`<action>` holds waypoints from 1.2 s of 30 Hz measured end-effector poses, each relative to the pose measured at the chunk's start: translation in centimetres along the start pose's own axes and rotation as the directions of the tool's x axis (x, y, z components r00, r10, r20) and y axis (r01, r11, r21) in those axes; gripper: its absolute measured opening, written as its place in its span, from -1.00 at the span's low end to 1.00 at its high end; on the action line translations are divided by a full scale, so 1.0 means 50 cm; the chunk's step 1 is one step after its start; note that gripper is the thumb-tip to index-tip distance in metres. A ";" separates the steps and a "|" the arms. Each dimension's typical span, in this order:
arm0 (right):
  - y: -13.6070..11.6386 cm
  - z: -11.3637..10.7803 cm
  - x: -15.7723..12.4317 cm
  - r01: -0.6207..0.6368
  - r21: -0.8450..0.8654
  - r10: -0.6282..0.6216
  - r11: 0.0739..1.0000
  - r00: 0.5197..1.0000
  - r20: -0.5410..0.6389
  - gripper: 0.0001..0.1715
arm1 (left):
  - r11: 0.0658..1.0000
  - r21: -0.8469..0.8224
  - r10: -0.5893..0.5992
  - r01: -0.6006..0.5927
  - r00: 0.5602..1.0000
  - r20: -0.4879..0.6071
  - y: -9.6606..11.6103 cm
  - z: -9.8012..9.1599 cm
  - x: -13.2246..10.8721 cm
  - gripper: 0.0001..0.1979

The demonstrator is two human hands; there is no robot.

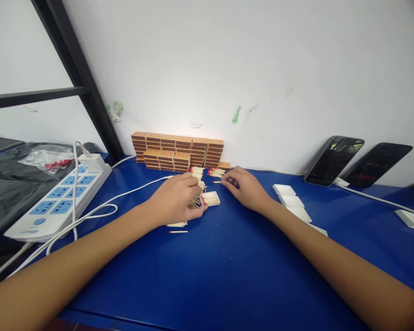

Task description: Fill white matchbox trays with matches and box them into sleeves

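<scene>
My left hand (180,196) is closed at the left end of a small white matchbox tray (212,201), its thumb along the near side. Red-tipped matches lie inside the tray. In my right hand (243,187), thumb and forefinger pinch a single match (216,182), its red head pointing left, just beyond the tray. Two heaps of loose matches, a left heap (197,171) and a right heap (215,173), lie behind the tray. More matches (177,225) show below my left hand, partly hidden by it, with one lone match (178,231) nearer me.
Stacked matchboxes (165,142) stand against the wall. White trays (291,201) lie in a row to the right. Two dark phones, one nearer (334,161) and one farther right (377,164), lean on the wall. A power strip (60,197) and white cables (100,205) occupy the left.
</scene>
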State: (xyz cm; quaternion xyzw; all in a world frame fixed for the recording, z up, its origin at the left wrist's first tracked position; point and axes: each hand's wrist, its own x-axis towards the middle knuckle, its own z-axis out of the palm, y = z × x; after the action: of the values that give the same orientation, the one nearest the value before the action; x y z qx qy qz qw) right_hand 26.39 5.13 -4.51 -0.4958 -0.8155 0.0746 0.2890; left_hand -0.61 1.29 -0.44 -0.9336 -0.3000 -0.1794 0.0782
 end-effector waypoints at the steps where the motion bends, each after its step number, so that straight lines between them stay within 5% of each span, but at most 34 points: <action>1: 0.000 0.000 0.000 -0.008 0.005 0.008 1.000 1.000 0.002 -0.87 | 1.000 -0.001 0.000 0.000 1.000 -0.001 0.000 0.000 0.000 -0.66; 9: -0.009 -0.015 0.003 -0.042 0.017 0.040 0.999 0.997 0.066 -0.87 | 1.000 -0.004 -0.013 0.013 1.000 0.008 0.000 -0.001 0.002 -0.66; 14: -0.070 -0.053 -0.004 0.082 0.070 -0.093 0.994 0.983 0.159 -0.87 | 1.000 0.010 -0.005 0.005 1.000 0.000 0.000 -0.002 0.004 -0.69; 19: -0.121 -0.046 -0.017 0.137 0.090 -0.156 0.986 0.953 0.259 -0.85 | 1.000 0.024 0.015 -0.014 1.000 -0.012 0.002 -0.002 0.003 -0.69; 26: -0.050 -0.014 0.001 -0.038 0.073 0.041 0.997 0.998 -0.049 -0.88 | 1.000 0.007 0.005 -0.005 1.000 -0.001 0.002 -0.002 0.002 -0.68; 36: -0.008 0.013 0.020 -0.071 -0.021 0.072 0.997 0.997 0.016 -0.83 | 1.000 0.002 -0.010 0.010 1.000 0.012 0.004 -0.004 0.001 -0.67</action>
State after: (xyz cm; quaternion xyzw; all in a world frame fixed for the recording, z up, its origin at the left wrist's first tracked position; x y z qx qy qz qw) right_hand 25.39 5.90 -4.48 -0.5269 -0.8004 0.0810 0.2741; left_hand -0.52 1.12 -0.25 -0.9331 -0.3052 -0.1740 0.0765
